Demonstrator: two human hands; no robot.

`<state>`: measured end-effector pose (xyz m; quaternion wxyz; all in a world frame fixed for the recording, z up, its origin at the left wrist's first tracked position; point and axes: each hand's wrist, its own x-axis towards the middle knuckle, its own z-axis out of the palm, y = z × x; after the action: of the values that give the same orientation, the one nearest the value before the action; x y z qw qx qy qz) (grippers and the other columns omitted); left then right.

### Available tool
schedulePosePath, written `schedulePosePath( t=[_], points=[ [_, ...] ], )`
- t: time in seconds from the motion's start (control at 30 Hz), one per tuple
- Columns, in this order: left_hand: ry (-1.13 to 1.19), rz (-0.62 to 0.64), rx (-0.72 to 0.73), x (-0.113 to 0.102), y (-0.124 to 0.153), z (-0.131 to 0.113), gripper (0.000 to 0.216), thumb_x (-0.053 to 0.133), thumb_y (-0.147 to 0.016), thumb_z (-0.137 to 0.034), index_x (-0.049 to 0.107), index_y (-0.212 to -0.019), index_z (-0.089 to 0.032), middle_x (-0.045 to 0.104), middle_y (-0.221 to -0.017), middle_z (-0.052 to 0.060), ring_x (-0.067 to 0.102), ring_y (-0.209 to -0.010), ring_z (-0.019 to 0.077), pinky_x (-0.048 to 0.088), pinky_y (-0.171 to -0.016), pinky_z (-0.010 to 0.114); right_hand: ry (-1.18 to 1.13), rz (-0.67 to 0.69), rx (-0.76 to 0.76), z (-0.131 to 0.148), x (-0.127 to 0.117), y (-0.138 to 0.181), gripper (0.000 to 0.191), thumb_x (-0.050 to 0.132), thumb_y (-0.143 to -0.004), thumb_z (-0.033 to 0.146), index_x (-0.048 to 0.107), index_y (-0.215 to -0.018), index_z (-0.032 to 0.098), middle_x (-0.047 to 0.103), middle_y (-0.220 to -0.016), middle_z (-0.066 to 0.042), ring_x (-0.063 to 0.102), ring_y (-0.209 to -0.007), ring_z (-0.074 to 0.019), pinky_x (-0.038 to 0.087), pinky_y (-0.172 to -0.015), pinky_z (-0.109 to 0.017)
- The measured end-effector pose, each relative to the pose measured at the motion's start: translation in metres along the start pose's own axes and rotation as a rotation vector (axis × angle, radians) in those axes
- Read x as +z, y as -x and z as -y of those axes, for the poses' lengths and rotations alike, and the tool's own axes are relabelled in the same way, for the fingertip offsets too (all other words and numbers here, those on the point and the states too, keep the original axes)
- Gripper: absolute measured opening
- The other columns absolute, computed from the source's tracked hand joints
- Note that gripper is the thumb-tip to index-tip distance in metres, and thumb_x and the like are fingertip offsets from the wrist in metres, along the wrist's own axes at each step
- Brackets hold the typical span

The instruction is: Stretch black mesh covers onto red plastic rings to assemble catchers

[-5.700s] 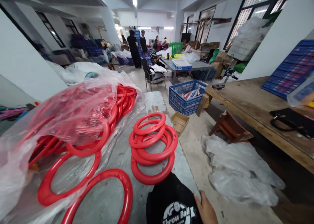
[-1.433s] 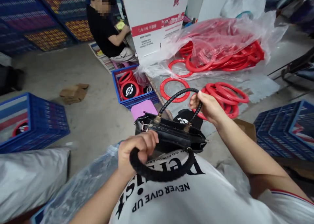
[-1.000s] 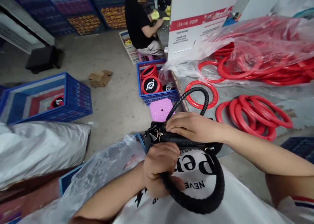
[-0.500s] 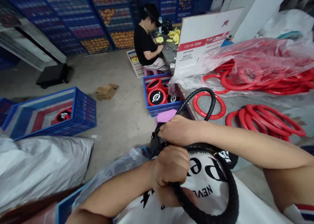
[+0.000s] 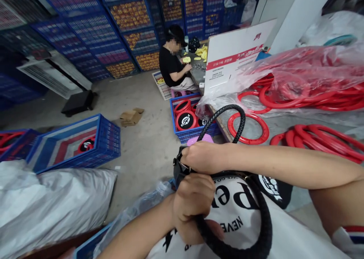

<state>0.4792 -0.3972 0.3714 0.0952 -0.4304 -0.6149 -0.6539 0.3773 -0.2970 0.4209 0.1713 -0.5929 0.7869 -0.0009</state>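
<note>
A black handbag [image 5: 179,172] with braided handles is held against my white shirt [image 5: 233,206]. My left hand [image 5: 195,202] is closed in a fist around the near handle [image 5: 265,228], close to the bag's rim. Just above it, my right hand [image 5: 206,156] reaches over the bag's opening with its fingers bent down into it. Those fingertips are hidden, so what they grip cannot be made out. The far handle [image 5: 241,124] stands up in a loop beyond my right wrist. A bit of zipper shows between the two hands.
Red rings [image 5: 248,128] lie on the table at right, some under plastic film [image 5: 307,62]. A person in black [image 5: 172,66] sits beyond a white carton panel [image 5: 236,54]. Blue crates [image 5: 110,141] with red-and-black discs and a grey sack [image 5: 71,198] stand on the floor.
The view has shifted, so the surroundings appear lower and farther right. Both hands keep nearly the same position on the bag, my left hand still around its handle.
</note>
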Motion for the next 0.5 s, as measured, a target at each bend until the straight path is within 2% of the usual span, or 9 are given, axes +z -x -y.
schedulePosePath(
  t=[0.17,0.3,0.4,0.5],
  points=[
    [-0.002,-0.041,-0.032,0.001,-0.002,-0.001,0.056,0.064,-0.092,-0.048,0.028,-0.057,-0.023,0.032,-0.044,-0.005,0.036,-0.046,0.0113,0.037,-0.056,0.031,-0.155,-0.095,-0.107,-0.017,0.01,0.008,0.026,0.054,-0.092,0.007,0.072,-0.109,0.016,0.073,-0.104,-0.009,0.069,-0.093,-0.0171,0.051,-0.073,-0.025],
    [-0.032,-0.008,-0.057,0.001,-0.008,0.0,0.055,0.059,-0.095,-0.049,0.028,-0.058,-0.023,0.033,-0.046,-0.004,0.039,-0.047,0.0113,0.041,-0.059,0.032,-0.431,-0.289,-0.144,-0.036,0.027,0.012,0.026,0.057,-0.091,0.004,0.071,-0.109,0.017,0.072,-0.107,-0.007,0.068,-0.097,-0.0147,0.051,-0.083,-0.024],
    [-0.018,-0.009,-0.063,0.002,-0.014,0.003,0.054,0.061,-0.094,-0.047,0.03,-0.058,-0.022,0.034,-0.046,-0.004,0.039,-0.047,0.011,0.041,-0.058,0.031,-0.569,-0.44,-0.074,-0.043,0.038,0.018,0.01,0.066,-0.088,0.006,0.069,-0.091,0.016,0.071,-0.092,-0.003,0.065,-0.085,-0.0129,0.048,-0.076,-0.022],
    [-0.015,-0.01,-0.069,0.002,-0.018,0.006,0.055,0.061,-0.094,-0.047,0.029,-0.057,-0.022,0.032,-0.046,-0.004,0.037,-0.047,0.0111,0.041,-0.057,0.03,-0.564,-0.518,0.018,-0.05,0.045,0.033,0.009,0.07,-0.087,0.012,0.063,-0.082,0.016,0.066,-0.082,-0.001,0.06,-0.075,-0.0119,0.042,-0.066,-0.022]
  ],
)
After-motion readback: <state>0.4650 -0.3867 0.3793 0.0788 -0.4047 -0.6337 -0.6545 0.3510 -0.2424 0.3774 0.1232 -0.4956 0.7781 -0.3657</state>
